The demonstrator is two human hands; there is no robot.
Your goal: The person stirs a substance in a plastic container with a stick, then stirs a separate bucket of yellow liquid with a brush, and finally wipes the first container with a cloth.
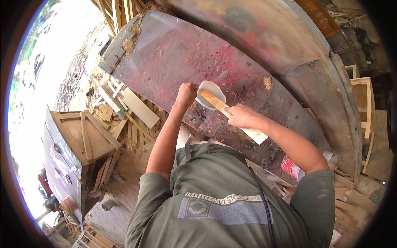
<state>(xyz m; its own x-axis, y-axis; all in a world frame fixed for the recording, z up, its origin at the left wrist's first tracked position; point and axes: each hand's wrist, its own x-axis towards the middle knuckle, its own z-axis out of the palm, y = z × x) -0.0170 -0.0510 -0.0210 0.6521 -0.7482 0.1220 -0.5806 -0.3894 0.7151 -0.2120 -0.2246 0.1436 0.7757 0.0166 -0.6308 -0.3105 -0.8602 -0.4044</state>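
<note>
A whitish round tub [220, 91] is over the paint-stained tabletop [165, 53] in front of me. My left hand [188, 92] is closed at the tub's left rim, its fingertips partly hidden. Wrapped round a flat wooden stick [255, 134] is my right hand [244, 116]. The stick slants from lower right to upper left, with its orange-stained far end inside the tub. What the tub contains is hard to make out.
Sawdust clumps [268, 84] lie on the tabletop. A red-and-white bucket [292, 167] stands by my right elbow. Wood offcuts [138, 107] are heaped left of the table, near a wooden cabinet frame [86, 136]. Another stained board [285, 37] runs along the far side.
</note>
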